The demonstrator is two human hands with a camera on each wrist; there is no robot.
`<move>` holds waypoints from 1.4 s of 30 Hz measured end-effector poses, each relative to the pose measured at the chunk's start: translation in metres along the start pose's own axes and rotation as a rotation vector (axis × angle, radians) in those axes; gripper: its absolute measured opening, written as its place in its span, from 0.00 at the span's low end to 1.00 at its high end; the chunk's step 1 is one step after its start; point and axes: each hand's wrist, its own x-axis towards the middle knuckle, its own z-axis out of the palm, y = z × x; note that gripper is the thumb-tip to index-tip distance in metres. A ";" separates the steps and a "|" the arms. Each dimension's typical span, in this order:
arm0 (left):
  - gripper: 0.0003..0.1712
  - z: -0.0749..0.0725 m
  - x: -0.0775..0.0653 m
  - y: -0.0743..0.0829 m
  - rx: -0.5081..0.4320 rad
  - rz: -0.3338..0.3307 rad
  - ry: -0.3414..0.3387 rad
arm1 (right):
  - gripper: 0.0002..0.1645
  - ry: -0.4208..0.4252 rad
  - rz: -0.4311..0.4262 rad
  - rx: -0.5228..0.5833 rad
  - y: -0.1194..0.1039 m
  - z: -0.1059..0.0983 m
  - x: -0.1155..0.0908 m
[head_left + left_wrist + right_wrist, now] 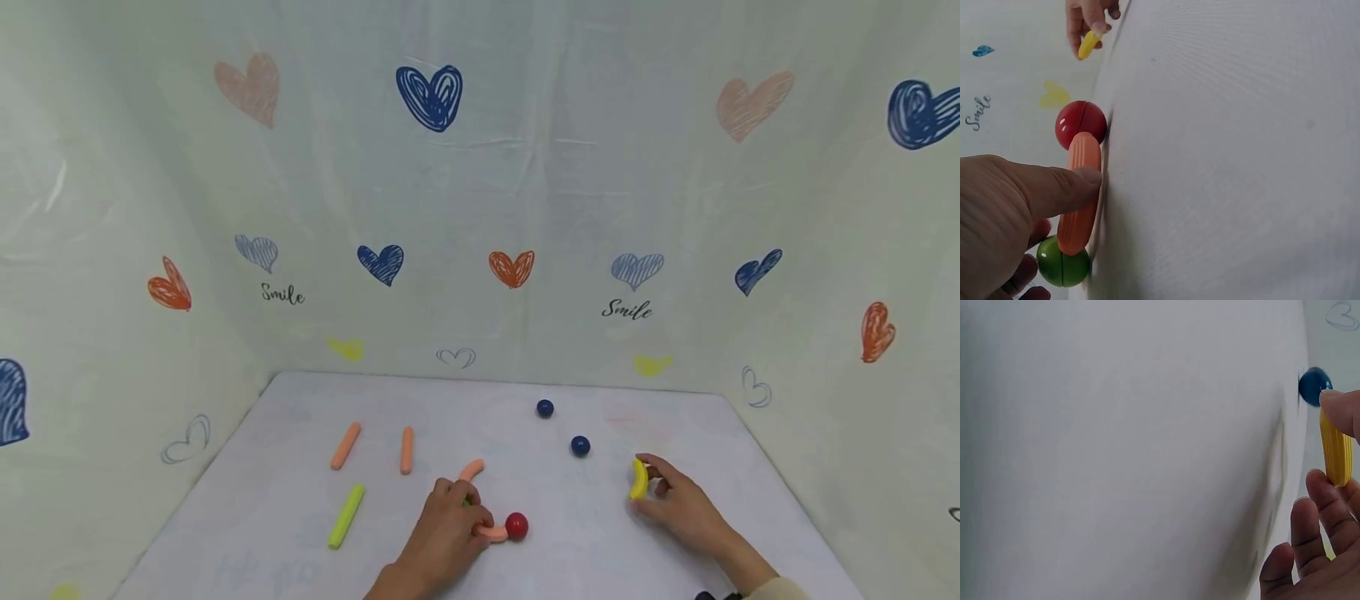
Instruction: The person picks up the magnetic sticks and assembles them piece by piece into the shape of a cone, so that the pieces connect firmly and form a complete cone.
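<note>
My left hand [444,537] grips a curved orange stick [1079,219], its thumb lying across the stick's side. One end of this stick meets a red ball [517,526]; the other reaches a green ball [1063,262], mostly covered by the fingers in the head view. Just beyond the left hand lies a second curved orange stick [472,469], partly hidden. Over on the right, my right hand [686,510] pinches a curved yellow stick [639,479] between thumb and fingers. In the right wrist view a blue ball [1314,386] shows behind the thumb.
Two straight orange sticks [346,446] and a straight yellow-green stick [347,517] lie on the white table [247,500] at left. Two dark blue balls [581,446] sit toward the back. A heart-printed curtain [480,192] surrounds the table. Something dark peeks in by the right sleeve [780,588].
</note>
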 end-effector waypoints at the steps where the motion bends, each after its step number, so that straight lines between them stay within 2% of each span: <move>1: 0.07 0.001 0.000 0.000 -0.006 0.000 0.007 | 0.49 -0.006 -0.004 0.025 -0.005 0.003 0.000; 6: 0.06 0.005 0.000 0.004 -0.033 -0.020 0.008 | 0.47 -0.026 -0.032 0.107 -0.037 0.027 -0.007; 10: 0.06 0.008 0.000 0.006 -0.033 -0.034 0.009 | 0.47 -0.050 -0.062 0.131 -0.063 0.048 -0.013; 14: 0.05 0.009 -0.001 0.008 -0.023 -0.047 0.009 | 0.46 -0.078 -0.084 0.128 -0.078 0.066 -0.016; 21: 0.05 0.010 0.002 0.012 -0.011 -0.080 -0.007 | 0.44 -0.105 -0.160 0.084 -0.084 0.081 -0.012; 30: 0.07 0.010 0.002 0.011 0.034 -0.029 0.031 | 0.44 -0.132 -0.157 0.021 -0.092 0.083 -0.007; 37: 0.05 0.013 0.000 0.010 -0.004 0.022 0.053 | 0.45 -0.179 -0.136 0.031 -0.094 0.081 -0.007; 42: 0.04 0.016 -0.003 0.012 -0.027 0.044 0.057 | 0.45 -0.242 -0.165 0.055 -0.089 0.079 -0.005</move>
